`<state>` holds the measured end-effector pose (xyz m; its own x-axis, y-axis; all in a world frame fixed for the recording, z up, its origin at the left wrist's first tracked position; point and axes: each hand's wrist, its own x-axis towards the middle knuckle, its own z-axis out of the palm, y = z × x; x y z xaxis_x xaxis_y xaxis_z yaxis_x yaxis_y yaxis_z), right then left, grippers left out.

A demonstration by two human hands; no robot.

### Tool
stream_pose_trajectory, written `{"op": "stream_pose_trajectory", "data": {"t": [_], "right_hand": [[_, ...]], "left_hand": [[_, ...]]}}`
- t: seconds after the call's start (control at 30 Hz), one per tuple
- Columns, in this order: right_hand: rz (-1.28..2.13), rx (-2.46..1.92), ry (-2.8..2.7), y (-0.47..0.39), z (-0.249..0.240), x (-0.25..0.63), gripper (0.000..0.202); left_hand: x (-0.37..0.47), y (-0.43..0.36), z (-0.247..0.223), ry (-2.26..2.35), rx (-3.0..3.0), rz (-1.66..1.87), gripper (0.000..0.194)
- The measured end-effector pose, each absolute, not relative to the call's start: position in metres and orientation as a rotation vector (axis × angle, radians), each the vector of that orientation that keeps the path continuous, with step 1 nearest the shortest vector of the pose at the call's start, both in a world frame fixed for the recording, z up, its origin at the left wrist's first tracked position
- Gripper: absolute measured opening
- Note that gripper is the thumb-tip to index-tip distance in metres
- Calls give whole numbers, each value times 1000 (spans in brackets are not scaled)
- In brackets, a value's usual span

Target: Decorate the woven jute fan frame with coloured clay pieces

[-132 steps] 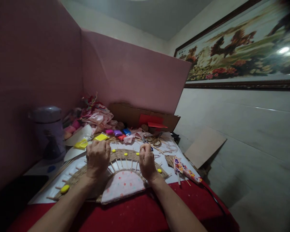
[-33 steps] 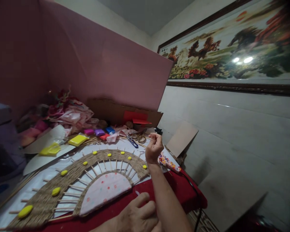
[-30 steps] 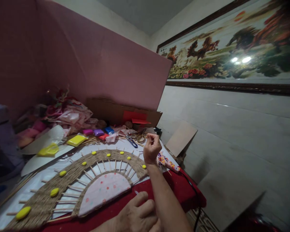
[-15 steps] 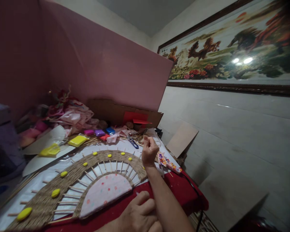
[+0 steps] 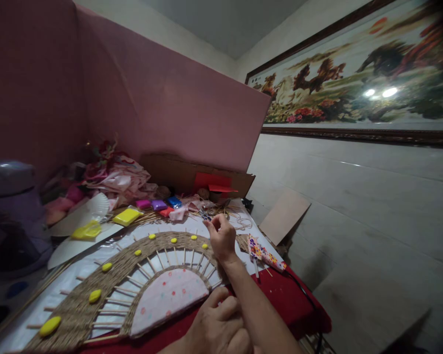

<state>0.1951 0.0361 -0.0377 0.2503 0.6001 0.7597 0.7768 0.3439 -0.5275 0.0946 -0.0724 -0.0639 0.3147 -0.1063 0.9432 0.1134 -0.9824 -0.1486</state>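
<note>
My right hand (image 5: 222,238) is above the far right end of the woven fan-shaped piece (image 5: 125,255), thumb and forefinger pinched together; what they hold is too small to make out. Its fingertips overlap the dark-blue-handled scissors (image 5: 205,215) lying behind, and contact cannot be told. Lower down, my left hand (image 5: 221,324) is curled closed near the front edge of the piece, with a small pale bit showing between its fingers. Yellow oval pieces (image 5: 95,296) dot the woven band, thin sticks radiate through it, and pink flowered fabric (image 5: 170,297) covers the inner half-circle.
Yellow packets (image 5: 127,216), small coloured packs (image 5: 158,205) and pink material (image 5: 123,179) lie at the back left. A purple container (image 5: 15,216) stands far left. A flower-patterned object with a cord (image 5: 266,255) rests right of my hands on the red cloth (image 5: 276,295).
My right hand has shifted left toward the scissors, its fist changing to a pinch. My left hand remains curled low in front. The view has shifted slightly.
</note>
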Motion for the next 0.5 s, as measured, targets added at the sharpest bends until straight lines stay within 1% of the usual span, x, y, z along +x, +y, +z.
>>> {"op": "stream_pose_trajectory", "data": {"t": [0.1,0.2,0.3,0.43,0.5], "right_hand": [[-161,-1344,-1434,37,-40,194,25],[-148,-1350,-1402,38,-41,195,23],[-135,-1367,-1392,38,-42,196,24],[-133,-1355,-1413,37,-42,195,35],[-152,-1329,-1411,36,-42,193,34]], "left_hand": [[93,-72,-62,-73,-2409,-1737,27],[89,-71,-59,-66,-2464,-1720,23],[86,-71,-58,-22,-2470,-1736,23],[86,-69,-59,-56,-2502,-1727,27],[87,-68,-60,-78,-2509,-1717,28]]}}
